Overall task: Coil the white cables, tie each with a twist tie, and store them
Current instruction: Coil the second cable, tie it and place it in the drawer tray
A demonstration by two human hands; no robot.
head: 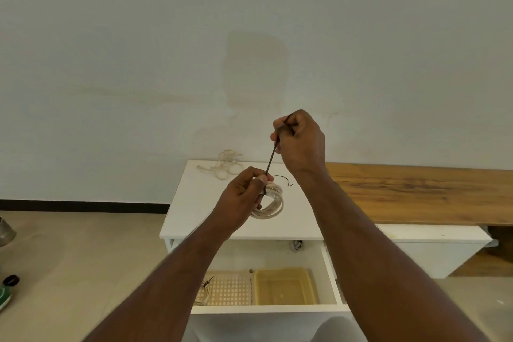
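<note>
Coiled cable (270,204), white, several loops, held in the air just above the white bench (194,203) near its middle. Judged light and springy; loops likely to fan open if released, so best gripped across the whole bundle at the tie point.

Twist tie (271,159), dark, thin, wrapped round the coil's far edge and drawn up taut. Judged pliable wire that keeps a bend; take it by the free ends.

Left hand (238,203): fingers curled, pinching the coil where the tie crosses it; the coil hangs to its right.

Right hand (301,143): fingers closed on the tie's upper end, above and beyond the coil.

Loose cable (226,166): uncoiled, on the bench's far left corner.

Spare tie (283,179): on the bench, just beyond the coil.

Open drawer (331,272), near side: perforated tray (231,290) at left, holding what looks like a tied cable; yellow tub (284,286) at right.
</note>
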